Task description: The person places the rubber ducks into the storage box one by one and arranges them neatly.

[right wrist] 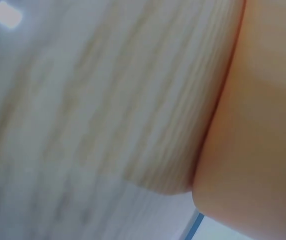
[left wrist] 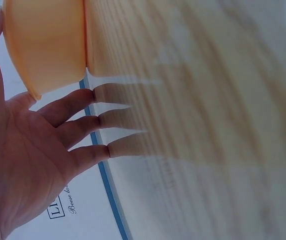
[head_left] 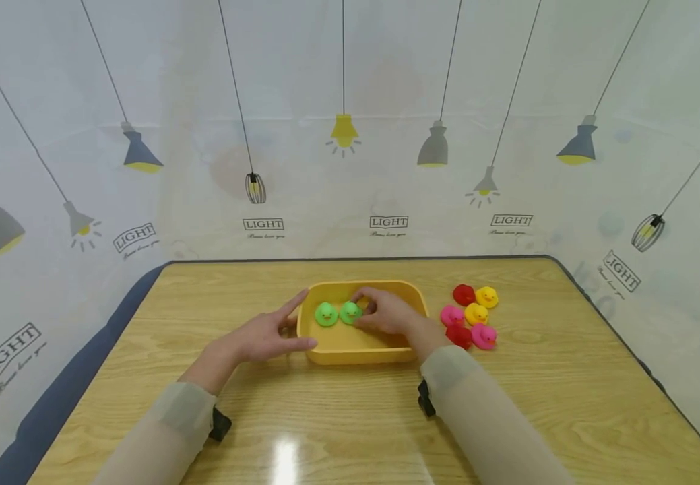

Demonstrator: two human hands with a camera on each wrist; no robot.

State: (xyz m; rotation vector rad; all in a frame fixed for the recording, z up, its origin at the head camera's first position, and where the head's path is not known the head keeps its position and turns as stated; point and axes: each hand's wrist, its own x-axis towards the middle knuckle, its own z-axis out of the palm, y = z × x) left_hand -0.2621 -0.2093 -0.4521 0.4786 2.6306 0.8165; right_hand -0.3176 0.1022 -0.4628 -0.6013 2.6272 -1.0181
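A yellow-orange plastic bin [head_left: 356,356] sits on the wooden table, two green rubber ducks inside it. The left duck [head_left: 326,314] stands alone near the bin's left end. Beside it is the other green duck [head_left: 350,312], which my right hand [head_left: 389,313] pinches between thumb and forefinger, reaching in over the right side. My left hand [head_left: 265,335] is at the bin's left end, thumb and forefinger spread against the rim; its other fingers extend straight in the left wrist view. The right wrist view shows the bin's outer wall [right wrist: 258,145], with the right hand out of sight.
To the right of the bin lies a group of rubber ducks: red [head_left: 463,294], yellow [head_left: 486,297] and pink [head_left: 484,336] among them. A light curtain [head_left: 325,74] printed with lamps surrounds the table [head_left: 252,417] along its dark edge.
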